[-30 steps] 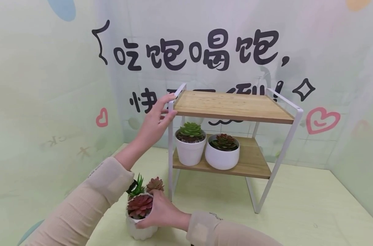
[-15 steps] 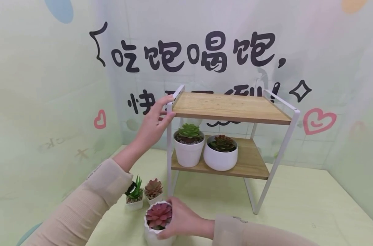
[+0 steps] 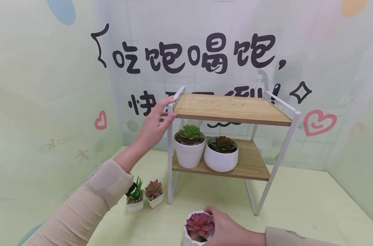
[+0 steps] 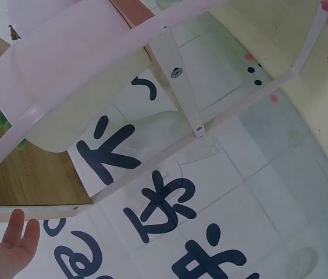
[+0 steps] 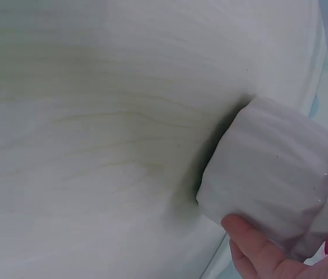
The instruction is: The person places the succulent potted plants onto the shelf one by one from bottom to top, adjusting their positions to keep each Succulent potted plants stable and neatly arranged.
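Observation:
My right hand (image 3: 230, 229) grips a white ribbed pot holding a red succulent (image 3: 199, 226), fingers and thumb around its rim and side. In the right wrist view the pot (image 5: 271, 174) is seen sideways just off or on the pale tabletop; I cannot tell which. My left hand (image 3: 155, 123) holds the top left corner of a two-tier wooden shelf rack (image 3: 232, 107) with a white metal frame. On its lower board stand a white pot with a green succulent (image 3: 190, 152) and a round white pot with a dark reddish succulent (image 3: 221, 157).
Two small white pots, one with a spiky green plant (image 3: 134, 201) and one with a pinkish succulent (image 3: 154, 196), stand on the table left of the rack. A printed backdrop (image 3: 192, 51) encloses the back and sides of the pale green table (image 3: 300, 205).
My right hand has carried the ribbed pot with the red succulent rightward and toward me, away from the two small pots. The left hand stays at the rack's corner.

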Available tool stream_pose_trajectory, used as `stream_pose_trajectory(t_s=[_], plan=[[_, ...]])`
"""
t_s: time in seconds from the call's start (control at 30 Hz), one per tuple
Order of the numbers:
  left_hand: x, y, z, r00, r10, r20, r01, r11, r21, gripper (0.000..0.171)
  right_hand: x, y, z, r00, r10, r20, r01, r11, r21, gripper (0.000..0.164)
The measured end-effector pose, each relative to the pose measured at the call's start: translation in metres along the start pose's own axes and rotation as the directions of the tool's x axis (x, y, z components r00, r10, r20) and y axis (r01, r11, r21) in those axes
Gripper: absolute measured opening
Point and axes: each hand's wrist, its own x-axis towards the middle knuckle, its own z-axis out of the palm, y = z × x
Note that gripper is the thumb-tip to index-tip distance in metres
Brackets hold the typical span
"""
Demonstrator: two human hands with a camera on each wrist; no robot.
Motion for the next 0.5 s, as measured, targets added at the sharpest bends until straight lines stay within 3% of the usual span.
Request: stream_pose_trajectory(t_s=[0.17,0.27,0.43,0.5], plan=[[0.0,0.001,0.001,1.0,0.001,-0.004,-0.001,1.0,0.007,0.041,-0.026,0.006,-0.027,0.999,0.037,0.01,-0.038,0.999,0.03,0.076],[0.0,0.002,0.001,1.0,0.007,-0.009,-0.007,1.0,0.001,0.04,-0.042,0.005,-0.042,1.0,-0.003,-0.016,0.003,0.999,0.036,0.075],[0.0,0.001,0.001,1.0,0.017,-0.018,-0.017,1.0,0.005,0.04,-0.061,-0.008,-0.07,0.989,-0.064,-0.131,0.051,0.993,-0.102,0.076],[0.0,0.001,0.001,1.0,0.018,-0.02,-0.018,1.0,0.008,0.04,-0.066,-0.016,-0.082,0.981,-0.046,-0.187,0.011,0.983,-0.182,0.078]])
